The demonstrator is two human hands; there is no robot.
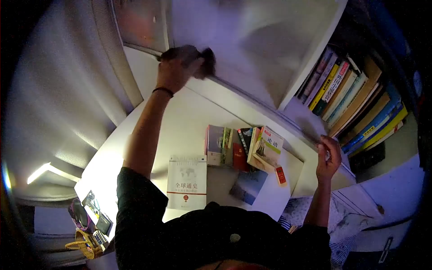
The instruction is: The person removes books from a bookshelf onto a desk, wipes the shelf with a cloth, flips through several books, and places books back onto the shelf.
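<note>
My left hand (176, 74) is stretched up to the ledge at the back and is closed on a dark cloth (206, 64). The cloth bunches around the fingers and is blurred, so its edges are unclear. On the right, my right hand (329, 155) is by the front edge of the shelf board (310, 132), fingers loosely bent and apart, with nothing seen in it. A thick white book (187, 182) lies on the white desk (180, 121) below my left forearm. Several smaller books stand or lean right of it, among them a white-covered one (269, 147) and a red one (240, 155).
A row of books (346, 96) fills the shelf compartment at the right. A dark flat book (248, 185) lies on the desk. At the lower left are a wicker basket (85, 245) and a bright lamp (40, 173). A grey curtain (72, 85) hangs along the left.
</note>
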